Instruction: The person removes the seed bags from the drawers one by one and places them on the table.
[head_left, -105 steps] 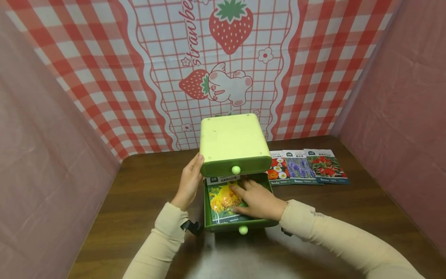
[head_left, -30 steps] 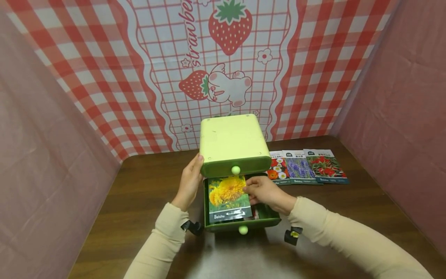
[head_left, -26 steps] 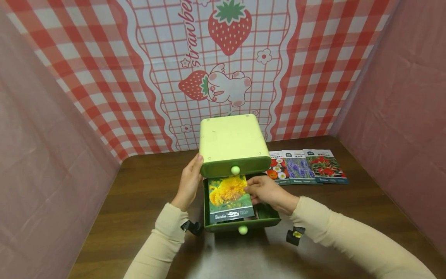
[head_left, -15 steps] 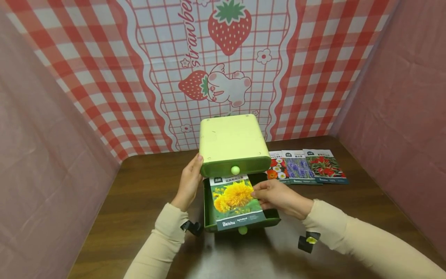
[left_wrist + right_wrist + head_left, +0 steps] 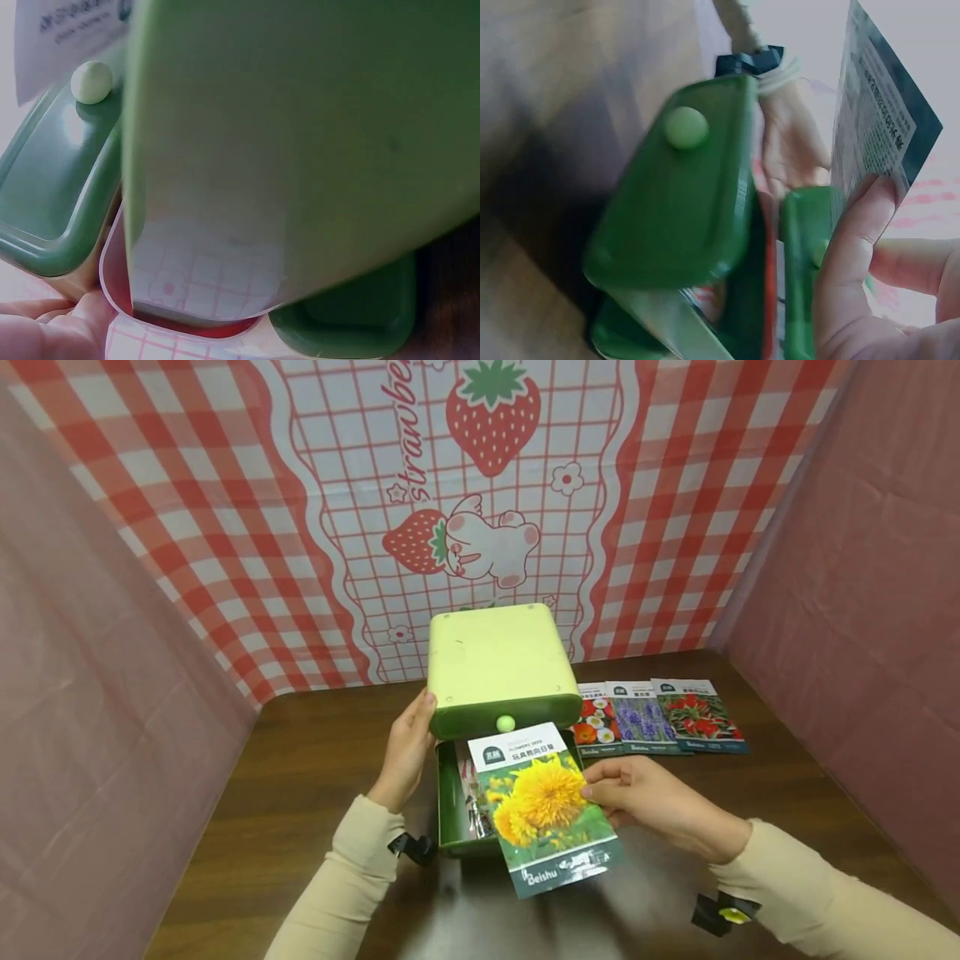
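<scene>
My right hand (image 5: pixel 652 797) pinches the right edge of a flower seed packet (image 5: pixel 543 810) with yellow blooms. The packet is raised and tilted above the pulled-out lower drawer (image 5: pixel 449 806); its printed back (image 5: pixel 881 112) faces the right wrist camera. At the left side of a light-green two-drawer cabinet (image 5: pixel 502 652), my left hand (image 5: pixel 405 747) rests with its fingers against the wall. The upper drawer, with a round knob (image 5: pixel 506 723), is closed. Another packet (image 5: pixel 471 793) lies in the lower drawer, mostly hidden by the raised one.
Three seed packets overlap on the brown table (image 5: pixel 300 827) to the right of the cabinet: red-and-white (image 5: pixel 597 722), purple (image 5: pixel 642 720) and red flowers (image 5: pixel 701 718). A strawberry-print checked cloth (image 5: pixel 495 527) hangs behind; pink cloth (image 5: pixel 847 568) borders both sides.
My right hand first reached into the drawer, then took the yellow-flower packet and lifted it up, toward me and right, exposing another packet beneath. My left hand has stayed at the cabinet's side.
</scene>
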Demonstrator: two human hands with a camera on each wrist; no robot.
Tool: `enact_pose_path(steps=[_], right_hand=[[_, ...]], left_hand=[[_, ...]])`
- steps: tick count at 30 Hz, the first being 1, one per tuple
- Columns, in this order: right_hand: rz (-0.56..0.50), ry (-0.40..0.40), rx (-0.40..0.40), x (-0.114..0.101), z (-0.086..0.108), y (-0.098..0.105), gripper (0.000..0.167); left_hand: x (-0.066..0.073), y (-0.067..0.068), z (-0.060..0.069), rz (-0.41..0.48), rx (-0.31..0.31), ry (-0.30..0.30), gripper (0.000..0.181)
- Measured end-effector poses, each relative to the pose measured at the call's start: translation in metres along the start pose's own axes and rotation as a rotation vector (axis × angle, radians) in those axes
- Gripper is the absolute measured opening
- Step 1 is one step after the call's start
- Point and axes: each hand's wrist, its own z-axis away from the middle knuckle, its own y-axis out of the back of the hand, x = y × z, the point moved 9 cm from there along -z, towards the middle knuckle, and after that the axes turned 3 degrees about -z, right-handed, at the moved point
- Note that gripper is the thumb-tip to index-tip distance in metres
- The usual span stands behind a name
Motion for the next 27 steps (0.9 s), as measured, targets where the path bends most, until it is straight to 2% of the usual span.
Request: enact_pose_path(steps=[7,14,17,20,24,27], right_hand=[[0.056,0.047,0.127,-0.01,0.018,0.041,0.034],[0.037,0.06,0.268,-0.006,0.024,0.086,0.032],[0.03,0.05,0.321,0.0,0.022,0.104,0.03],[-0.026,0.034,0.341,0.01,0.014,0.119,0.028],[-0.079,0.019,0.349,0.028,0.002,0.132,0.02],[-0.064,0.009,0.37,0.043,-0.007,0.138,0.015]], left_hand=[[-0.002,0.001,0.0,-0.048,-0.011,0.012,0.068],[-0.003,0.001,-0.001,-0.019,-0.015,0.004,0.069],[-0.003,0.001,-0.001,-0.016,-0.015,0.003,0.069],[-0.002,0.001,0.0,-0.02,-0.013,0.003,0.069],[-0.001,0.001,0.0,-0.02,-0.003,0.002,0.067],[0.0,0.001,0.001,-0.028,-0.007,-0.007,0.065]])
